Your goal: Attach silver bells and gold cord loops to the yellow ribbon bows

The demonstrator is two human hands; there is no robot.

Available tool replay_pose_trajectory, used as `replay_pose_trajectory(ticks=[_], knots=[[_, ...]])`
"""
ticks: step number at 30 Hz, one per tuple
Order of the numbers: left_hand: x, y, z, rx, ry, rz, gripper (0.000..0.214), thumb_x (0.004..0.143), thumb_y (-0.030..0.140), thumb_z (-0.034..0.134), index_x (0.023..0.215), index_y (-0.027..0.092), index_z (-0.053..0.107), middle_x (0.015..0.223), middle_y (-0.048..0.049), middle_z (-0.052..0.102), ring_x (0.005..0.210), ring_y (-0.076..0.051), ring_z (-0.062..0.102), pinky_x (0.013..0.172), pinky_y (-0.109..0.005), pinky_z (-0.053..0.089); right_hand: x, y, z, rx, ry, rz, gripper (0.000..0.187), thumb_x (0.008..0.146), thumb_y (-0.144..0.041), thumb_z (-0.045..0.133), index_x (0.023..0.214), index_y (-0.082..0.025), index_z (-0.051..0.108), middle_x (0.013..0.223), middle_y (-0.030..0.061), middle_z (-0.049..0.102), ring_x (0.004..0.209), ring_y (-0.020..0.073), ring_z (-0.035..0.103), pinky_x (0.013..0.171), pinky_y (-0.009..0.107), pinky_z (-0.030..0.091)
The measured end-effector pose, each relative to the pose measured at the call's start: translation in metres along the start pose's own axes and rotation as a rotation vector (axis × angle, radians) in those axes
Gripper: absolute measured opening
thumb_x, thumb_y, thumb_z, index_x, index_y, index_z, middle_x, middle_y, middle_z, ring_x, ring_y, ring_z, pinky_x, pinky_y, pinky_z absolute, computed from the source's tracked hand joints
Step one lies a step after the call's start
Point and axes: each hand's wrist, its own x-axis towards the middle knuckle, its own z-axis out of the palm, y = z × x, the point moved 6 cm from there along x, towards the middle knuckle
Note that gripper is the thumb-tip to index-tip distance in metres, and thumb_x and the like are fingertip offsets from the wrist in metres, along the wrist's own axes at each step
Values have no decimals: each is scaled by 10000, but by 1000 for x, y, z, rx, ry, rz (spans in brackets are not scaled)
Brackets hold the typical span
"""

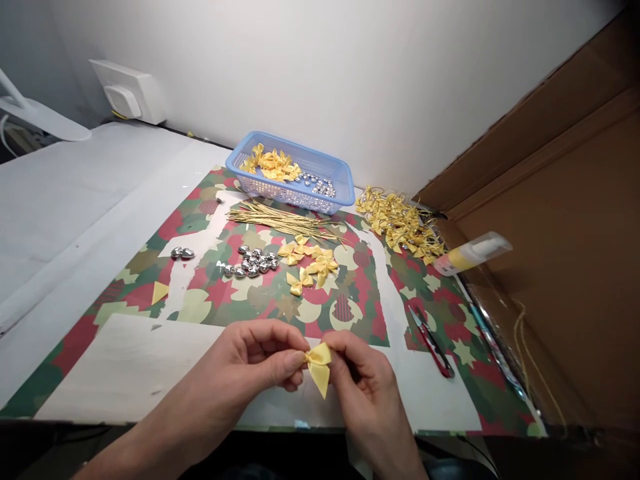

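Observation:
My left hand (257, 360) and my right hand (363, 380) meet near the table's front edge, both pinching one small yellow ribbon bow (319, 369) between fingertips. Its tails hang down between the two hands. Farther back on the patterned paper lie several loose yellow bows (307, 261), a cluster of silver heart beads (253, 262) and a bundle of gold cords (280, 222).
A blue basket (345, 188) with bows and beads stands by the wall. A pile of finished bows (400, 223) lies to its right, near a glue bottle (470, 253). Red snips (433, 343) lie at the right. A cardboard panel (565, 220) walls the right side.

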Motion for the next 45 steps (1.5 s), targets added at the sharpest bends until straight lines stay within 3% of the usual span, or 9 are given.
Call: replay_pose_trajectory(ticks=[6, 10, 16, 26, 38, 45], knots=[[0, -1, -2, -13, 13, 5, 107, 892, 325, 809, 904, 219, 801, 748, 4, 725, 738, -117, 631, 733, -193, 496, 0, -2, -6, -138, 55, -40, 236, 1013, -307, 517, 849, -199, 647, 699, -7, 581, 647, 135, 525, 536, 223, 386], [1, -1, 0, -22, -6, 17, 102, 895, 314, 807, 888, 213, 797, 733, 9, 712, 730, -111, 617, 731, -188, 493, -1, -5, -3, 40, 16, -48, 157, 1000, -279, 566, 1042, -225, 707, 909, 31, 699, 767, 153, 644, 631, 228, 505], [1, 3, 4, -42, -25, 4, 80, 890, 294, 809, 866, 218, 809, 761, 15, 719, 713, -92, 607, 703, -165, 490, 2, -13, -5, 59, 102, -229, 172, 922, -150, 665, 823, -226, 783, 766, 8, 657, 676, 131, 612, 573, 221, 469], [1, 2, 5, -97, -62, -10, 108, 877, 296, 820, 858, 189, 811, 751, 2, 700, 700, -92, 582, 682, -165, 493, -4, -16, -7, 14, 125, -333, 270, 908, -72, 648, 932, -288, 809, 782, -6, 660, 693, 131, 635, 624, 224, 504], [0, 0, 3, -81, -95, -10, 97, 894, 292, 804, 892, 194, 812, 739, 5, 709, 706, -89, 605, 690, -158, 496, -3, -13, -14, -14, 57, -372, 329, 915, -60, 623, 1020, -307, 814, 826, 7, 656, 742, 151, 650, 659, 258, 543], [0, 0, 5, -77, -125, -30, 112, 890, 284, 803, 895, 172, 808, 711, 6, 703, 690, -86, 608, 689, -157, 500, 0, -16, -16, -41, 37, -411, 293, 906, -33, 633, 945, -282, 784, 835, -2, 657, 772, 139, 651, 704, 243, 543]])
